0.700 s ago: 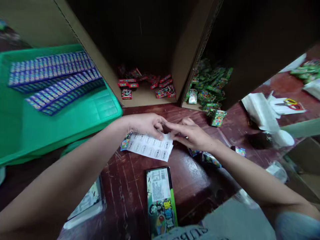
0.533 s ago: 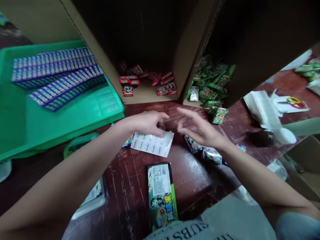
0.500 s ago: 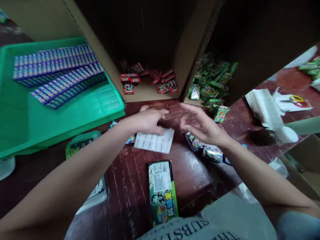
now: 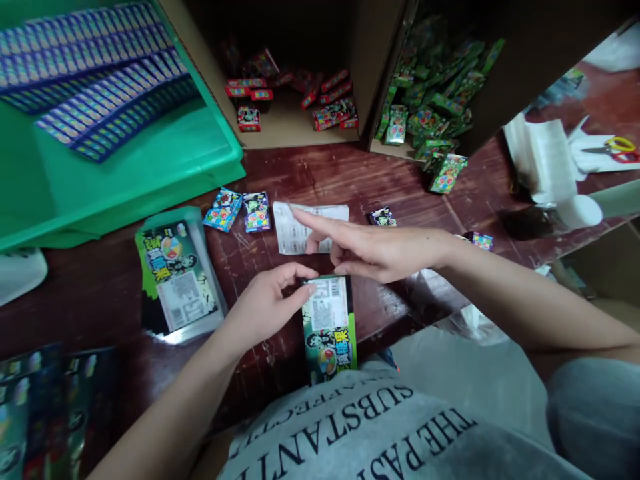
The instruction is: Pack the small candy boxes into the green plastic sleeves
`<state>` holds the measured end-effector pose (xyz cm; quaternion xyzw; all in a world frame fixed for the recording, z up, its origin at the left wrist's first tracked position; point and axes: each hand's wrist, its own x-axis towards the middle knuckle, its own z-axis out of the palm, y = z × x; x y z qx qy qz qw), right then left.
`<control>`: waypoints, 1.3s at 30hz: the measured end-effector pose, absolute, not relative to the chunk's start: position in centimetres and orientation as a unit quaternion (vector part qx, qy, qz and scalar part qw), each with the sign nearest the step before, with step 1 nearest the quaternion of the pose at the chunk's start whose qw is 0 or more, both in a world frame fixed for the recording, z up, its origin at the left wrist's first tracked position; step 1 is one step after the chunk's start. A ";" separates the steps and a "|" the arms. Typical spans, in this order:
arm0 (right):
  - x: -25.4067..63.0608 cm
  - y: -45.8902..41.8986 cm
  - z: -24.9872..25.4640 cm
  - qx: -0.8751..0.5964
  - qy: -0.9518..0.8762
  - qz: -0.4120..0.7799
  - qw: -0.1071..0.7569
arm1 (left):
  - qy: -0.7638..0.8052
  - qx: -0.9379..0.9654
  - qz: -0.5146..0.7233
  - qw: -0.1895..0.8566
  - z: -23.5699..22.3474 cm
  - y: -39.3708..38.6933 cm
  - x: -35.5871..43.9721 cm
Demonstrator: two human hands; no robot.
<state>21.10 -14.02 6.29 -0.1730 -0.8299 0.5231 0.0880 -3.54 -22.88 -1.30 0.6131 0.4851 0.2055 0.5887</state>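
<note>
Left hand (image 4: 267, 301) pinches the far left corner of the green-black packet (image 4: 329, 341), label up, near side of table (image 4: 305, 175). Right hand (image 4: 383, 253) over packet's far edge, index finger extended across sticker sheet (image 4: 289, 233); can't tell if it grips anything. Blue box (image 4: 225, 210) and purple box (image 4: 257, 213) sit left of sheet.

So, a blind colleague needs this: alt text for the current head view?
A person's left hand is at the top corner of a green packet on a dark red table, the right hand close by. Beyond are a sticker sheet, small boxes, a green tray and open cartons.
</note>
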 end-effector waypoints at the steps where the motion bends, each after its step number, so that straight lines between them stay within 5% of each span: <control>1: 20.5 -14.2 6.3 -0.159 -0.831 0.526 0.081 | 0.476 0.578 0.208 0.629 -0.7 -22.9 -3.4; 10: 19.2 -16.3 5.5 -0.176 -0.874 0.451 0.045 | 0.480 0.522 0.209 0.673 1.2 -24.1 -3.1; 21: 18.5 -25.6 4.5 -0.312 -0.887 0.278 0.199 | 0.438 0.523 0.282 0.675 2.2 -26.1 -4.2; 27: 17.8 -25.5 4.1 -0.321 -0.807 0.439 0.229 | 0.440 0.686 0.179 0.551 3.7 -24.7 -5.0; 31: 20.0 -26.5 5.1 -0.436 -0.688 0.442 0.374 | 0.432 0.654 0.128 0.608 4.6 -24.4 -9.5; 34: 21.8 -28.3 5.1 -0.534 -0.565 0.447 0.442 | 0.539 0.530 0.211 0.620 4.5 -26.7 -13.1; 39: 20.4 -30.3 4.2 -0.541 -0.385 0.614 0.426 | 0.686 0.346 0.349 0.537 3.6 -32.9 -14.0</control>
